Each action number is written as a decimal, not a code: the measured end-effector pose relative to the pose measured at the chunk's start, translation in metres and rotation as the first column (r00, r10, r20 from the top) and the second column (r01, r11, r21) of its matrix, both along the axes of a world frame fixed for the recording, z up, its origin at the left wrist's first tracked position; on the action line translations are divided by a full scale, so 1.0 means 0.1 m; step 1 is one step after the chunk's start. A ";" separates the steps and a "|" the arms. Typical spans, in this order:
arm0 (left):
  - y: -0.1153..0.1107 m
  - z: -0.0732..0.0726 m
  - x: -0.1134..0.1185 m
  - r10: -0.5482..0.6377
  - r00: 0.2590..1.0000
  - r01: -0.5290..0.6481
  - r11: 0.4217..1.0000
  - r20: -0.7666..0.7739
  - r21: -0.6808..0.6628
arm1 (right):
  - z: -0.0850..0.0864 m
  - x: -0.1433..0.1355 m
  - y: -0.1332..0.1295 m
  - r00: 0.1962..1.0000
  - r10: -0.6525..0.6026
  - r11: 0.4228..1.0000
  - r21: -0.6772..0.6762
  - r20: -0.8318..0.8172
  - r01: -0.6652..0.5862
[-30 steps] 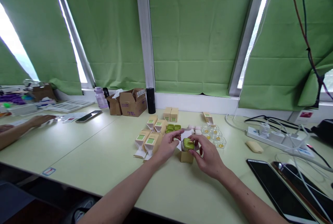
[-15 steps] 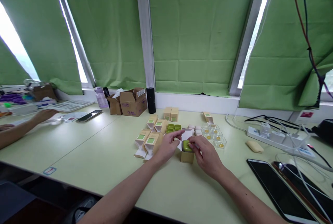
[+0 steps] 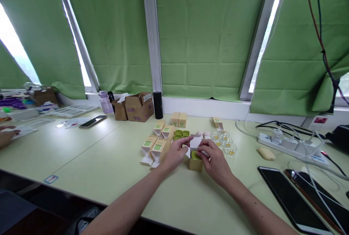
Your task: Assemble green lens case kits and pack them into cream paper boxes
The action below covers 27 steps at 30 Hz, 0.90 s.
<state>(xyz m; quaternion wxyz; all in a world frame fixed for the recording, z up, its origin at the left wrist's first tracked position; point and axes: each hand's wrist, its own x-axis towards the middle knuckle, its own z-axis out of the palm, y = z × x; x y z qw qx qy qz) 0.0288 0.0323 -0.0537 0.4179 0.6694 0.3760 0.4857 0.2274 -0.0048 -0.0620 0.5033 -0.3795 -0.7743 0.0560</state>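
A small kraft cardboard box [image 3: 195, 165] stands upright on the table, its white inner flaps raised. Inside its mouth sits a rounded green container [image 3: 194, 155], mostly below the rim. The fingers of my right hand [image 3: 214, 158] are closed on the container's right side. My left hand [image 3: 177, 153] holds the box's flaps at the left, index finger against the back flap and thumb by the side flap. Left of it lie several kraft boxes [image 3: 161, 147] with green labels, some with open flaps. Behind my hands are several green containers [image 3: 178, 133].
Clear cups with yellow centres [image 3: 231, 149] and pale pink pieces [image 3: 207, 134] sit behind my right hand. Two kraft boxes [image 3: 179, 119] stand farther back. At right are a power strip [image 3: 289, 146] and a tablet [image 3: 289, 198]. Another person's hand [image 3: 8, 135] is at far left.
My right hand has pushed the green container lower into the box. My left hand stays at the flaps. The other person's arm has drawn back to the left.
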 end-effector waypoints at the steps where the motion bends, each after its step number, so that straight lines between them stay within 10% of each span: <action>1: 0.01 -0.01 0.00 0.002 1.000 -0.002 1.000 0.001 0.001 | 0.00 0.00 0.00 1.000 -0.002 1.000 -0.003 -0.005 0.002; 27: -0.02 0.01 0.00 -0.008 1.000 0.008 1.000 0.013 -0.001 | 0.03 -0.03 -0.01 1.000 -0.001 0.999 -0.035 0.000 0.001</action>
